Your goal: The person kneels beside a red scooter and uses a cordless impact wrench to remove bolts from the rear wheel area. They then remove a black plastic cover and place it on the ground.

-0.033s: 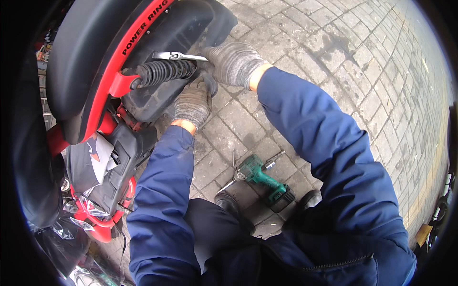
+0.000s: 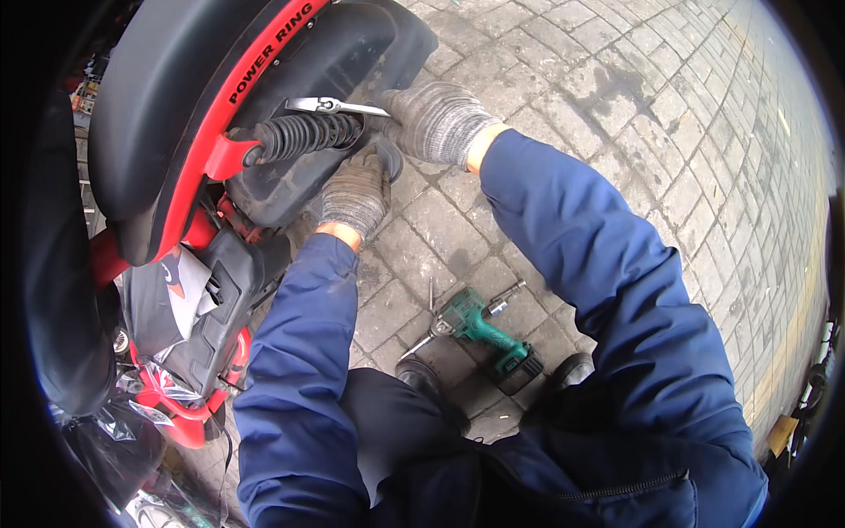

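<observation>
A scooter or small motorbike with a red frame tube (image 2: 201, 145) and a black fender (image 2: 374, 53) stands at the upper left. My right hand (image 2: 438, 119), in a grey knit glove, is closed round the end of a silver wrench (image 2: 327, 106). The wrench lies along the black coil-spring shock absorber (image 2: 304, 136), its far end over the fender. My left hand (image 2: 356, 187), also gloved, is just below, its fingers bent at a dark round part (image 2: 390, 161) by the shock absorber's lower end. What its fingertips grip is hidden.
A green cordless impact driver (image 2: 484, 330) with a long socket bit lies on the paving between my shoes. The black footboard (image 2: 224, 295), with papers and plastic wrap on it, is at the left. Grey paving blocks (image 2: 616, 141) spread to the right.
My right hand and the wrench have shifted very slightly right and down. My left hand stays in place.
</observation>
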`<action>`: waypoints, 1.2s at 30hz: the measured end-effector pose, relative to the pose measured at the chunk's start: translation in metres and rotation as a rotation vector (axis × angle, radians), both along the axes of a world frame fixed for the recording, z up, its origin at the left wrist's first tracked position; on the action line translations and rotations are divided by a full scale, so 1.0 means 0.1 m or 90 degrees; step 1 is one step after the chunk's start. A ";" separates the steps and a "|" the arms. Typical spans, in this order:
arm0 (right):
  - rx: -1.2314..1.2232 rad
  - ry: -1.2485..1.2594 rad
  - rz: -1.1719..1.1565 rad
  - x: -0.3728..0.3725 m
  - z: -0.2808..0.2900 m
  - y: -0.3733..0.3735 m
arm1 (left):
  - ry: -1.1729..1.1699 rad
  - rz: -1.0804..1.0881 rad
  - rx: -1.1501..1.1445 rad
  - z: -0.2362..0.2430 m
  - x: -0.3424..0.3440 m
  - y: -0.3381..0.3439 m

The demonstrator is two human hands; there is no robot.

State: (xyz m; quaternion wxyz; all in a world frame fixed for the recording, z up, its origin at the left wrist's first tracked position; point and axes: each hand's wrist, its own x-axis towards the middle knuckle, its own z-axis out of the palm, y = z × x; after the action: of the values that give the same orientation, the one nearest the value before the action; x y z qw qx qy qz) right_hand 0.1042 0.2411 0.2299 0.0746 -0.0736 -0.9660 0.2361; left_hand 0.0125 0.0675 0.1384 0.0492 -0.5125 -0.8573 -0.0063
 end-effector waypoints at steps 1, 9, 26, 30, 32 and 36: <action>-0.020 -0.001 -0.002 0.05 -0.07 0.04 | -0.008 -0.013 -0.011 0.01 0.01 -0.02; -0.566 -0.301 -0.366 0.94 -1.41 -0.42 | -0.084 -0.022 0.110 -0.03 0.21 -0.34; -0.321 -0.278 -0.635 2.66 -2.64 0.19 | -0.880 0.460 0.498 -0.89 0.66 -1.40; -0.784 -0.146 -0.639 2.59 -2.49 0.12 | -1.030 0.484 0.598 -0.73 0.71 -1.45; -0.830 -0.112 -0.635 2.52 -2.26 -0.01 | -1.141 0.486 0.689 -0.67 0.68 -1.46; -0.622 0.057 -0.580 2.22 -1.75 -0.44 | -1.218 0.415 0.828 -0.58 0.64 -1.49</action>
State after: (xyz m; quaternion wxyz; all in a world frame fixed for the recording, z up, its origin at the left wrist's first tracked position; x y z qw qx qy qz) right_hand 0.3267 0.1975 0.0550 0.1649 -0.4897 -0.6166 0.5940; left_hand 0.0769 -0.0812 0.0802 -0.3584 0.0618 -0.4722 -0.8029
